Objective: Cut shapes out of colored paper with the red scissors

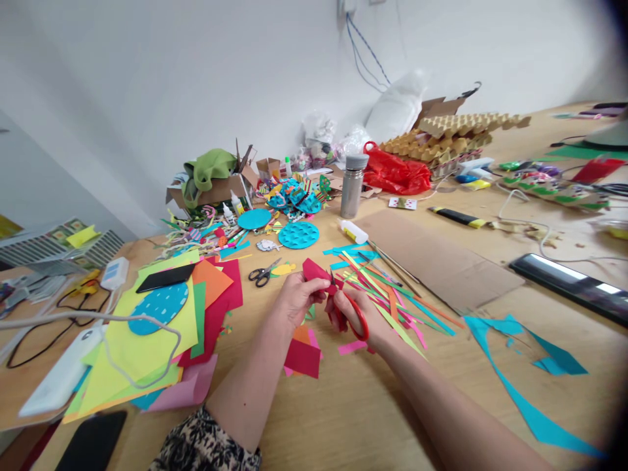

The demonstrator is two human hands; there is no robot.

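Pinched in my left hand (297, 298) is a piece of red paper (314, 269), held up over the middle of the table. My right hand (354, 313) grips red-handled scissors (362, 320), whose blades meet the paper's right side; how far they are open is hard to see. Below my hands lie red paper pieces (302, 358) with orange and pink ones under them. A pink scrap (352, 347) rests beside those. Thin coloured paper strips (392, 294) spread out to the right of my right hand.
Coloured paper sheets (132, 353) with a black phone (165, 278) on top lie left. Black scissors (262, 273), blue discs (298, 235), a glue bottle (354, 231) and a steel flask (352, 190) stand or lie beyond my hands. Flat cardboard (436, 261) and blue offcuts (520, 405) are right.
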